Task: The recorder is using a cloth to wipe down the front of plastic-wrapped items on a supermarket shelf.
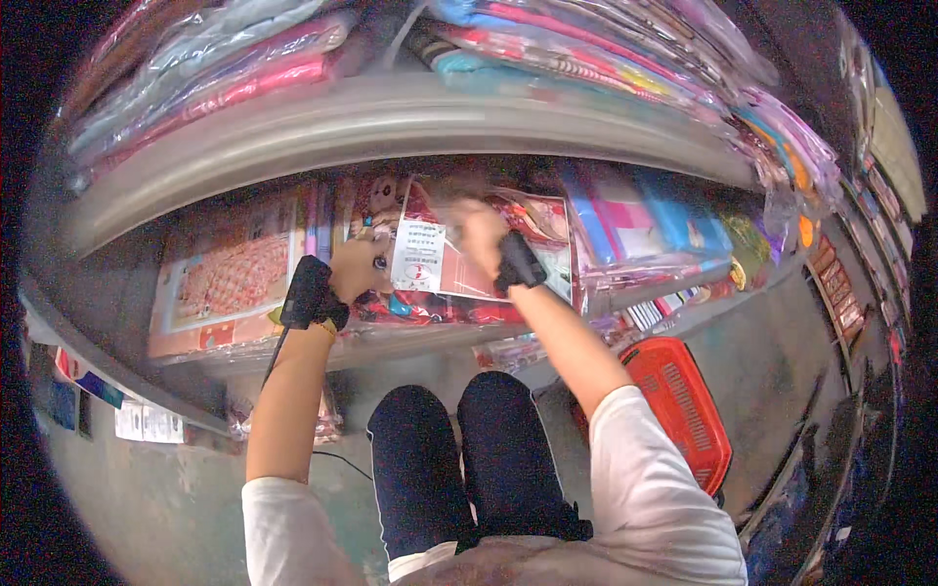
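Note:
My left hand [360, 265] rests at the left edge of a red plastic-wrapped textile package [538, 253] on the lower shelf; its grip is not clear. Over that package lies my right hand [476, 231], blurred, beside the white printed paper insert [418, 256] with writing. Whether its fingers hold the wrap cannot be told. Both wrists wear black bands. Left of my hands sits a pink patterned textile package [238, 278] in clear plastic. To the right are blue and pink packaged textiles [637, 220].
A metal shelf edge [440, 124] curves above my hands, with stacks of plastic-wrapped textiles [557, 58] on it. A red plastic basket [678, 410] stands on the floor at my right. My knees are below the lower shelf. More shelving with packages runs along the far right.

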{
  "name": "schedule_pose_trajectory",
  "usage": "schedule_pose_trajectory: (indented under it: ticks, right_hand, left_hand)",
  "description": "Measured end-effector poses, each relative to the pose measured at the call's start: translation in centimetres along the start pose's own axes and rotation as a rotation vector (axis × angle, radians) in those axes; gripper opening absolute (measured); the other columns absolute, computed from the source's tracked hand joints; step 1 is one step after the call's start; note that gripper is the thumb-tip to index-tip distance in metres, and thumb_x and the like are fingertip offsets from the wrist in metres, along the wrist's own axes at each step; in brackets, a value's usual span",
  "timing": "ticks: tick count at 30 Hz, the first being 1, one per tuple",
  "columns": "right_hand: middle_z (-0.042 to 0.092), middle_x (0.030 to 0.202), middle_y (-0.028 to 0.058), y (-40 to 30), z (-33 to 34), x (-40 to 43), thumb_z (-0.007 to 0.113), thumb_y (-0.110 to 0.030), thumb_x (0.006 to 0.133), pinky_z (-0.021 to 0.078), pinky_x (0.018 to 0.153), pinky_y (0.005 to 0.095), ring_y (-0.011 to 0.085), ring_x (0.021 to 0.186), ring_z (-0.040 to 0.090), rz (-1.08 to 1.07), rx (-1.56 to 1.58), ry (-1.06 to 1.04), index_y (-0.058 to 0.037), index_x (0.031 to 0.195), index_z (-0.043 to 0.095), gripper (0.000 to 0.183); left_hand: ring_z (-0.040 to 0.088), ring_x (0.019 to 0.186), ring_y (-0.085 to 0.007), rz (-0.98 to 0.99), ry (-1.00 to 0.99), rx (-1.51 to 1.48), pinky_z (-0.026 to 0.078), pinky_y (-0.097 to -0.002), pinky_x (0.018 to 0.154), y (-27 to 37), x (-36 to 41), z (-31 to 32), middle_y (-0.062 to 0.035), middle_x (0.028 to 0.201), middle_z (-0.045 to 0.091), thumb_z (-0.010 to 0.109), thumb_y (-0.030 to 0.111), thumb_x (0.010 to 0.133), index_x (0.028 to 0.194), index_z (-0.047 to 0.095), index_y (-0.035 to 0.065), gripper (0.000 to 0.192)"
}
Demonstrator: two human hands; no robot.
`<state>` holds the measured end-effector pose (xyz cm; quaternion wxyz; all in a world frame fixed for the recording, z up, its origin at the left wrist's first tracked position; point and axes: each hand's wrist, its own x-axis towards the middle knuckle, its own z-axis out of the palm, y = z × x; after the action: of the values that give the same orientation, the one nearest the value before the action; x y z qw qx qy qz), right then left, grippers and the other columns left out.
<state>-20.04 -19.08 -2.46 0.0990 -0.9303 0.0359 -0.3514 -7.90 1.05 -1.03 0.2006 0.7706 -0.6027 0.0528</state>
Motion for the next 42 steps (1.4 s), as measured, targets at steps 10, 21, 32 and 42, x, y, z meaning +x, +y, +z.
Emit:
schedule_pose_trajectory:
  ticks: [10, 21, 32, 42]
  right_hand:
    - [0.054, 0.102, 0.0152, 7.1, -4.6, -5.7, 0.052, -0.004, 0.057, 0.0419, 0.081, 0.0338, 0.0283, 0.096, 0.05, 0.14, -0.261, -0.041, -0.0036, 0.092, 0.058, 0.035]
    - [0.051, 0.109, 0.0114, -5.1, 4.6, -1.2, 0.051, -0.002, 0.059, 0.0431, 0.079, 0.0336, 0.0249, 0.095, 0.052, -0.049, 0.111, 0.146, -0.0065, 0.09, 0.059, 0.033]
    - [0.05, 0.108, 0.0159, 4.0, -7.6, -9.1, 0.049, 0.004, 0.057, 0.0402, 0.084, 0.0301, 0.0267, 0.099, 0.049, 0.31, -0.152, 0.004, -0.003, 0.09, 0.059, 0.035]
    - [0.046, 0.11, 0.0196, -6.4, 2.2, -3.5, 0.053, -0.003, 0.059, 0.0352, 0.089, 0.0348, 0.0294, 0.108, 0.041, 0.124, 0.147, -0.088, 0.0019, 0.097, 0.053, 0.038]
  left_hand:
    - [0.042, 0.099, -0.0334, -0.188, -0.222, 0.057, 0.034, -0.0435, 0.083, -0.6, 0.6, 0.6, -0.0161, 0.098, 0.053, 0.068, 0.035, 0.05, 0.1, 0.055, 0.0098, 0.057]
    - [0.053, 0.088, -0.0316, -0.023, -0.16, 0.249, 0.043, -0.038, 0.075, 1.7, 1.3, 0.4, -0.0188, 0.09, 0.056, 0.07, 0.026, 0.054, 0.098, 0.053, 0.0034, 0.052]
    - [0.053, 0.091, -0.0294, -0.125, -0.277, 0.25, 0.044, -0.0344, 0.076, 2.0, 0.7, -1.7, -0.0186, 0.099, 0.053, 0.07, 0.02, 0.056, 0.102, 0.049, -0.0024, 0.055]
    - [0.057, 0.082, -0.0288, -0.23, -0.355, 0.263, 0.047, -0.0343, 0.07, 0.5, 1.2, -0.1, -0.019, 0.086, 0.058, 0.072, 0.027, 0.055, 0.091, 0.054, -0.0032, 0.05]
